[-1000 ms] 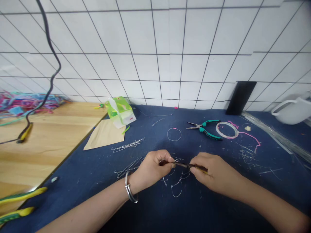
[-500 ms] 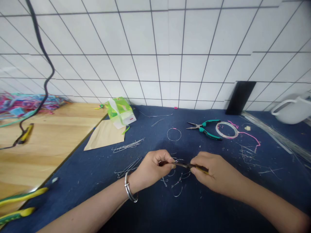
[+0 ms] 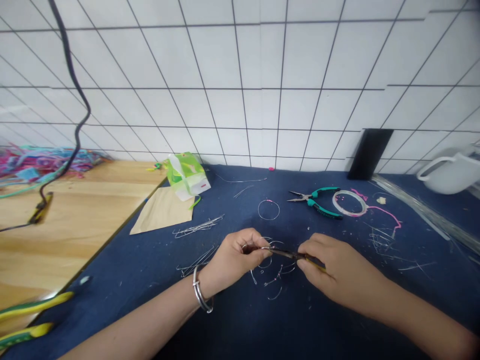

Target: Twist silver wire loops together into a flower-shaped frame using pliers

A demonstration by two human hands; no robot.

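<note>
My left hand (image 3: 232, 255) wears silver bangles (image 3: 201, 295) and pinches a thin silver wire between thumb and fingertips. Part of that wire is hidden by the fingers. My right hand (image 3: 330, 260) is closed around slim dark pliers (image 3: 285, 253) with yellow on the handle. Their jaws point left and meet the wire close to my left fingertips. Under and between the hands lie several curved wire pieces, some with small pink beads (image 3: 279, 274). Beyond them, a wire ring (image 3: 269, 201) with pink beads rests on the blue mat (image 3: 240, 325).
Teal-handled needle-nose pliers (image 3: 310, 198) lie beside a white ring-shaped coil (image 3: 337, 206) with pink cord. Bent wires (image 3: 198, 227) and a tan sheet (image 3: 161, 212) are on the left. A white pitcher (image 3: 450, 175) stands far right. Yellow-green handles (image 3: 41, 305) show at lower left.
My right hand has shifted slightly right with the pliers. Their jaws remain near my left fingertips, and my left hand has barely moved.
</note>
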